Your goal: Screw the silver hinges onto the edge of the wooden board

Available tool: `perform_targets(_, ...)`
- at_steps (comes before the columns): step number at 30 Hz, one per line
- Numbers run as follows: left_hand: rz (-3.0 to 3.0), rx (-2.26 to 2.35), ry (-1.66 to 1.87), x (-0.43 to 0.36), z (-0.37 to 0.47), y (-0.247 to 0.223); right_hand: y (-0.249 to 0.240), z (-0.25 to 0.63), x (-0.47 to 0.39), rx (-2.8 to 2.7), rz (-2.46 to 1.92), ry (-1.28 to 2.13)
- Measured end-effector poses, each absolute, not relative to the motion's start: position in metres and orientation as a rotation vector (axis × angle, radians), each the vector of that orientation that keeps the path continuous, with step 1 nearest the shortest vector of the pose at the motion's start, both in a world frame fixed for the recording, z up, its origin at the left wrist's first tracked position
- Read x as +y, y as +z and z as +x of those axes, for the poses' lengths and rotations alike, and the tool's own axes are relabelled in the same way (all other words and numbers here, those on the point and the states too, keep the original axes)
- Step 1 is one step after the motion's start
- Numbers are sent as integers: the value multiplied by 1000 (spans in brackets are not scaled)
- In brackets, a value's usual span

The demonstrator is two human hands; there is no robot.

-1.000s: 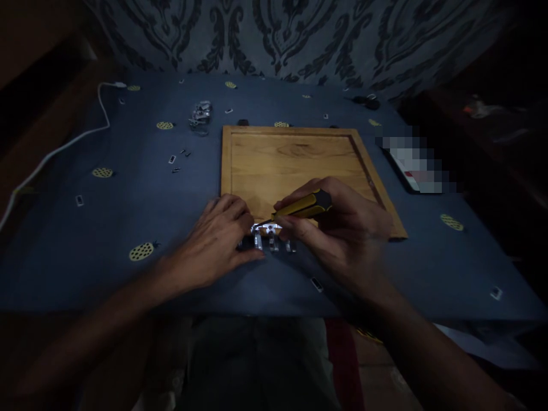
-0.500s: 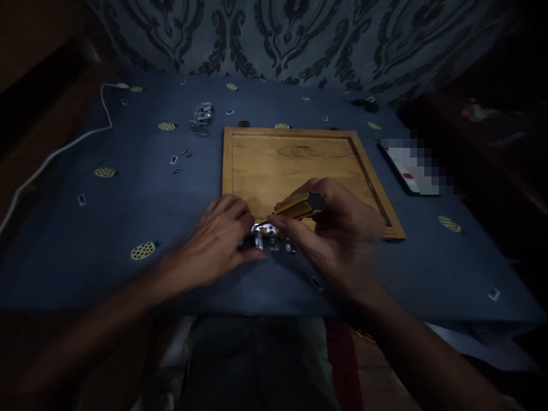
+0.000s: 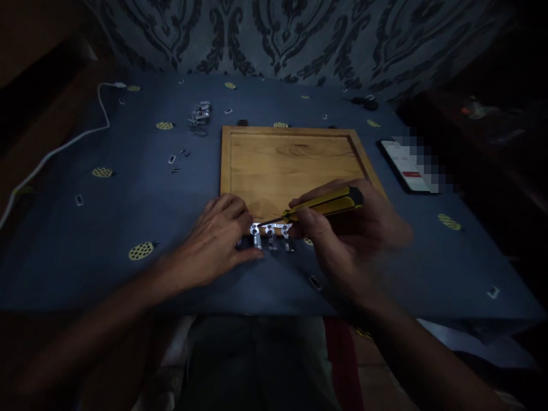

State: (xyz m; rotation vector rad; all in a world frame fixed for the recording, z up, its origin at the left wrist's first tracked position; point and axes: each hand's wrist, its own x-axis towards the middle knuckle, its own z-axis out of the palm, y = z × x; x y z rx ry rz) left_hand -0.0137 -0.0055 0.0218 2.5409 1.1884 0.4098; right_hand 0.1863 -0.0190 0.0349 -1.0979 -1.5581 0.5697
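Nearest, the person's legs (image 3: 257,362) showed below the front of the blue tablecloth (image 3: 171,297). Just beyond, the left hand (image 3: 218,240) lay over the near edge of the wooden board (image 3: 295,171), its fingers bent close together and its thumb set apart below; whether they pinched anything could not be told. Beside those fingertips, a row of shiny metal hooks (image 3: 271,231) sat along that edge, their ends jutting towards the person. The right hand (image 3: 355,228) had its fingers closed around the handle of a yellow-and-black screwdriver (image 3: 323,204), whose shaft slanted down to the hook nearest the left fingers. Whether the tip was seated was too small to make out. At so low an angle it could, I judged, ride out of a screw head and skid into the left fingertips or scratch the wood, and dim light made a poor seating likelier. A weak left hold might also let the hooks creep out of line. Farther off, small screws (image 3: 176,170) lay loose to the left, easily lost if a sleeve or cloth fold dragged them; a phone (image 3: 402,165) rested right of the board, and a pile of metal pieces (image 3: 201,114) lay beyond the screws.
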Motion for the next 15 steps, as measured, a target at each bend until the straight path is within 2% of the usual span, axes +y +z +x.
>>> perform_targets(8,2536,1193,390,-6,-12,24,32,183,-16,-1542,-1152,628)
perform_targets(15,2527,1196,368,-5,-12,25,31,187,-11,-1647,-1067,550)
